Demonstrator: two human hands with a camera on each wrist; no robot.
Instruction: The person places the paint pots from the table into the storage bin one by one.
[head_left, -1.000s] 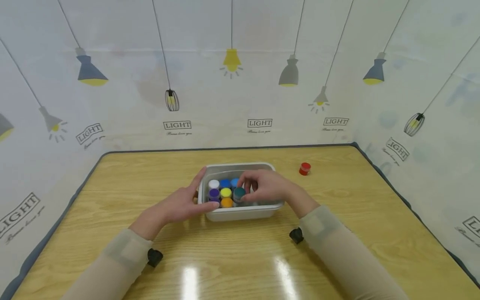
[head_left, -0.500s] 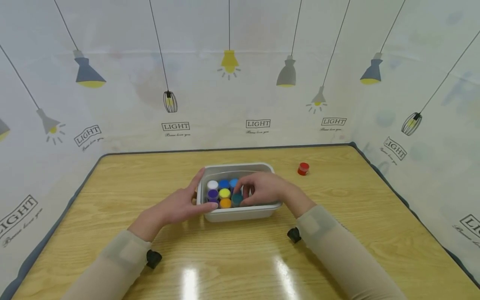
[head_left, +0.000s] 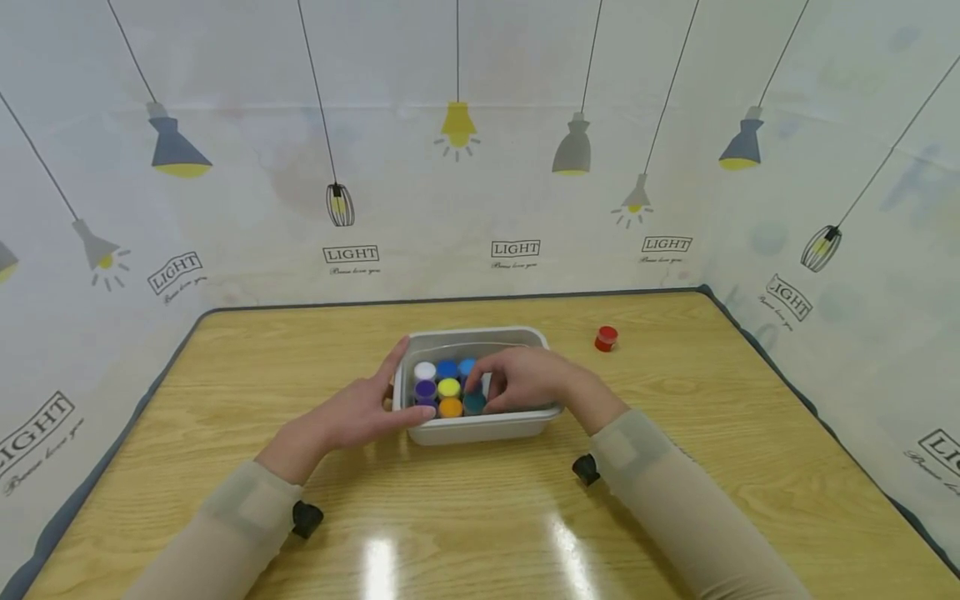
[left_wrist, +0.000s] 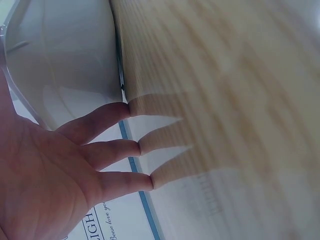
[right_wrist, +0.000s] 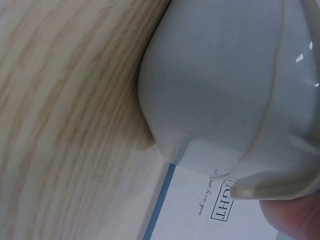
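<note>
A grey-white plastic box [head_left: 480,430] stands mid-table and holds several small paint jars. Lids in view are white [head_left: 425,370], blue [head_left: 447,368], purple [head_left: 425,389], yellow [head_left: 449,387] and orange [head_left: 451,407]. My right hand [head_left: 528,379] reaches in over the right side, pinching a teal paint jar [head_left: 474,402] low beside the orange one. At the box's left end my left hand [head_left: 358,408] spreads out, thumb on the front rim. In the left wrist view its straight fingers [left_wrist: 112,148] touch the tabletop by the box wall. The right wrist view shows mostly the box's outer wall.
A red paint jar [head_left: 606,338] sits on the wooden table [head_left: 450,517], right of and behind the box. A white backdrop [head_left: 420,208] printed with lamps encloses the back and sides. Black wrist cameras [head_left: 307,518] hang under both forearms.
My right hand has lowered the teal paint jar deeper into the box, next to the orange one. The left hand keeps its place at the box; the head view shifts slightly.
</note>
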